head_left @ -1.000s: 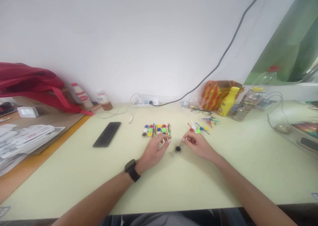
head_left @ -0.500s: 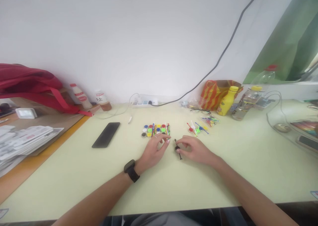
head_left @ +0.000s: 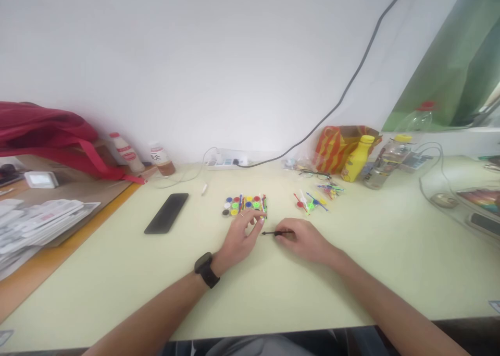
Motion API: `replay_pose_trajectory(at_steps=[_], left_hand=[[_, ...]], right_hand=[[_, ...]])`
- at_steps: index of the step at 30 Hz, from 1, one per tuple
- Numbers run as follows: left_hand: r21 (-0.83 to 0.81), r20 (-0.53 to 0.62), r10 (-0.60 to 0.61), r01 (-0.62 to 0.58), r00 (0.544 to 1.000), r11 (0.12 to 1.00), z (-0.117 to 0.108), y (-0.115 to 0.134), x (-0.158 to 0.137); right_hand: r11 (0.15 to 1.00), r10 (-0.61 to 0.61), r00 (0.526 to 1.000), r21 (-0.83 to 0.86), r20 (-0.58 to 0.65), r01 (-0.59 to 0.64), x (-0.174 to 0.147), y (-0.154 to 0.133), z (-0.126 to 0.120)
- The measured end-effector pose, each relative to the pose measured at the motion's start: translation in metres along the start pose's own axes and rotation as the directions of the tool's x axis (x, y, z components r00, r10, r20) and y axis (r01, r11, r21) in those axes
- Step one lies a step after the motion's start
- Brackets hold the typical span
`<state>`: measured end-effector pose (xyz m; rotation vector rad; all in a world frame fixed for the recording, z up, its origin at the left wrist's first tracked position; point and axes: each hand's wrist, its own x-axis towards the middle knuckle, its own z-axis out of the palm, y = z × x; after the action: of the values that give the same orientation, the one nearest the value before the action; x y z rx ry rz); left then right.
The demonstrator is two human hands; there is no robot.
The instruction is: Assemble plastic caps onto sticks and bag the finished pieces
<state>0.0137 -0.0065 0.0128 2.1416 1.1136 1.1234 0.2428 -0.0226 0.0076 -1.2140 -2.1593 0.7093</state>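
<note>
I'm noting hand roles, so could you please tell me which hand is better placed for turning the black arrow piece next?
Probably the right hand: it appears to touch the black arrow piece. The left hand is near the piece's pointed end but looks apart from it.

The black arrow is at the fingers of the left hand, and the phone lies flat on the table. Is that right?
Wrong hand: in the head view, the black arrow is at the fingers of the right hand. The phone does lie flat on the table.
</note>
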Motion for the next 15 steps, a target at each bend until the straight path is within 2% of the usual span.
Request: replay_pose_trajectory(at_steps=[3,5,8,11,13,15], left_hand=[[-0.078,-0.051,-0.044,0.04,0.998,0.996,-0.001,-0.001,0.002],[-0.19,-0.02,-0.104,0.098,0.994,0.977,-0.002,-0.001,0.004],[-0.423,0.197,-0.183,0.252,0.963,0.871,-0.003,0.0,0.005],[-0.576,0.405,-0.164,0.39,0.899,0.718,-0.003,0.004,0.005],[-0.625,0.45,-0.145,0.427,0.881,0.653,-0.003,0.006,0.004],[-0.646,0.451,-0.147,0.435,0.881,0.627,-0.004,0.007,0.004]], right_hand=[[0.993,-0.057,0.998,0.098,-0.04,0.061,0.001,-0.001,0.0],[0.977,-0.097,0.992,0.182,-0.084,0.111,0.001,-0.005,-0.003],[0.948,-0.142,0.98,0.264,-0.138,0.175,0.001,-0.013,-0.006],[0.933,-0.168,0.971,0.292,-0.169,0.212,0.001,-0.018,-0.008],[0.93,-0.174,0.968,0.292,-0.183,0.222,0.001,-0.019,-0.008],[0.934,-0.172,0.966,0.28,-0.192,0.222,0.001,-0.018,-0.007]])
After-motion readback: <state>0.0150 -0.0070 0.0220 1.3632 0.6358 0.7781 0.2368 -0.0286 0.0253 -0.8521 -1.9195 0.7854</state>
